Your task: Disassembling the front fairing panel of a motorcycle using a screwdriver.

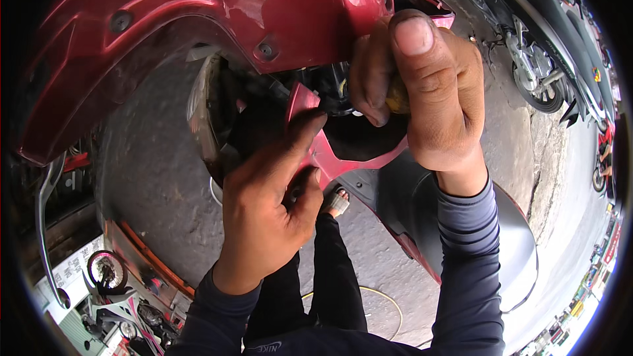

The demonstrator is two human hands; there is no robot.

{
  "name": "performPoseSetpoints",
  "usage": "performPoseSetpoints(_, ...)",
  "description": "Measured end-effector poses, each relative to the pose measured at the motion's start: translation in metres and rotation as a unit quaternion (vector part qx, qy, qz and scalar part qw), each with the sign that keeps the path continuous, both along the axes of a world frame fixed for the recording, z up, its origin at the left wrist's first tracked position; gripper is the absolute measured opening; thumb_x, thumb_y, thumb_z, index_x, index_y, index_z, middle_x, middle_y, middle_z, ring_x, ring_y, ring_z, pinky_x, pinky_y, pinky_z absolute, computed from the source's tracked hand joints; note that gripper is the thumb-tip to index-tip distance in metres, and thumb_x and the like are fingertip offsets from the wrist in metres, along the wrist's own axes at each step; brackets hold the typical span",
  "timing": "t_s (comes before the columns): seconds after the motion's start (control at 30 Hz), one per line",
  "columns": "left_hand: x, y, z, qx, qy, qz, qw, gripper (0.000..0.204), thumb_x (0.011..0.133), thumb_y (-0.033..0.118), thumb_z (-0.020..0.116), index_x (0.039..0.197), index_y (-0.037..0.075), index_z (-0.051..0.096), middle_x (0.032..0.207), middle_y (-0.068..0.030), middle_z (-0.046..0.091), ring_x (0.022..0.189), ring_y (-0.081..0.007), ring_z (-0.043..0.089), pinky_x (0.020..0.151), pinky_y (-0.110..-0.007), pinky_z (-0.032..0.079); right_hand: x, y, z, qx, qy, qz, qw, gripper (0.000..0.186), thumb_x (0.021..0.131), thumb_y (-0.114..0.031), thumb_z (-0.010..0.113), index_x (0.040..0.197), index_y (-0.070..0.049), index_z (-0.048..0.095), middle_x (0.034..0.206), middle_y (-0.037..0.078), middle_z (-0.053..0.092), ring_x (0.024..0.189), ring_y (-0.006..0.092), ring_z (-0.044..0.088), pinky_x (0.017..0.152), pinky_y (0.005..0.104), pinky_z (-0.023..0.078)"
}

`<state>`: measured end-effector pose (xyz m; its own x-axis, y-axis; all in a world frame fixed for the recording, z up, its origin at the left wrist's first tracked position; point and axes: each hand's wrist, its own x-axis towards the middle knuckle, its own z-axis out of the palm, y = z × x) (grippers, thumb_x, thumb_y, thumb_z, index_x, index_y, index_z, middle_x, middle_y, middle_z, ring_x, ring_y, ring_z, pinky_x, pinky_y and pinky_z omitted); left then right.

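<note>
My left hand (267, 201) grips the narrow pink-red plastic trim (349, 166) of a scooter, its fingertips curled over the edge below the large glossy red body panel (297, 6). To its right, my right hand (438, 92) is closed around a yellow object (397, 95), mostly hidden by the fingers, with the thumb raised toward the camera. Dark inner parts and black wiring show in the opening (336, 79) between panel and trim; what the yellow object touches there is hidden.
A grey scooter body section (481, 257) extends below right. A parked motorbike (537, 79) stands at upper right, another (109, 270) at lower left beside an orange rail (151, 257). A thin yellow hose (389, 300) lies on the concrete floor (158, 191) near my feet.
</note>
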<state>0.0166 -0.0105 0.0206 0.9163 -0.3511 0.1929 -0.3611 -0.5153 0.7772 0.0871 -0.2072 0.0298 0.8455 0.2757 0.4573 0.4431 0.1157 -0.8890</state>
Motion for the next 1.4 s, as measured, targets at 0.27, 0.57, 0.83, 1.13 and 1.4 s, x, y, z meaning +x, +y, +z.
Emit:
performPoseSetpoints(0.27, 0.0, 0.001, -0.008, -0.034, -0.056, -0.012, 0.998, 0.048, 0.087, 0.0, 0.066, 0.135, -0.002, 0.059, 0.112, -0.0193, 0.07, 0.086, -0.0259, 0.069, 0.08, -0.034, 0.055, -0.011, 0.002, -0.008, -0.021, 0.004, -0.137, 0.99, 0.069, 0.109, -0.049, 0.022, 0.071, 0.0, 0.051, 0.056, 0.01, 0.049, 0.047, 0.0164, 0.044, 0.05, 0.0277, 0.037)
performPoseSetpoints(0.57, 0.072, 0.042, -0.018, -0.416, 0.195, 0.08, 0.885, 0.084, 0.085, 0.026, 0.078, 0.149, -0.007, 0.034, 0.143, -0.0231, 0.049, 0.134, -0.0288, 0.05, 0.112, -0.043, 0.039, 0.007, -0.02, -0.023, 0.137, 0.053, -0.237, 0.96, 0.041, 0.106, -0.039, 0.051, 0.084, -0.004, 0.053, 0.063, 0.008, 0.05, 0.055, 0.0163, 0.049, 0.053, 0.0296, 0.042)
performPoseSetpoints(0.83, 0.113, 0.051, -0.044, -0.395, 0.418, -0.009, 0.818, 0.098, 0.079, 0.061, 0.078, 0.149, 0.005, 0.038, 0.145, -0.0143, 0.052, 0.136, -0.0323, 0.049, 0.11, -0.048, 0.041, -0.014, -0.02, 0.088, 0.193, 0.047, -0.419, 0.886, 0.035, 0.081, -0.026, 0.077, 0.066, -0.005, 0.053, 0.057, 0.002, 0.048, 0.044, 0.0131, 0.043, 0.046, 0.0267, 0.036)
performPoseSetpoints(1.13, 0.136, 0.059, -0.072, -0.41, 0.324, -0.112, 0.846, 0.102, 0.076, 0.062, 0.079, 0.152, 0.01, 0.036, 0.15, -0.0073, 0.046, 0.138, -0.0299, 0.044, 0.113, -0.05, 0.037, 0.024, -0.047, 0.095, -0.182, 0.411, -0.089, 0.889, 0.028, 0.087, -0.019, 0.079, 0.089, 0.008, 0.07, 0.062, 0.007, 0.061, 0.053, 0.0134, 0.057, 0.051, 0.0303, 0.046)
performPoseSetpoints(1.4, 0.144, 0.048, -0.056, -0.459, 0.28, -0.08, 0.839, 0.088, 0.082, 0.065, 0.072, 0.151, 0.019, 0.041, 0.147, -0.0025, 0.05, 0.132, -0.0279, 0.049, 0.108, -0.051, 0.042, 0.022, -0.044, 0.057, -0.207, 0.252, -0.155, 0.932, 0.027, 0.083, -0.016, 0.08, 0.081, 0.008, 0.068, 0.062, 0.014, 0.062, 0.055, 0.0176, 0.053, 0.057, 0.0361, 0.045)
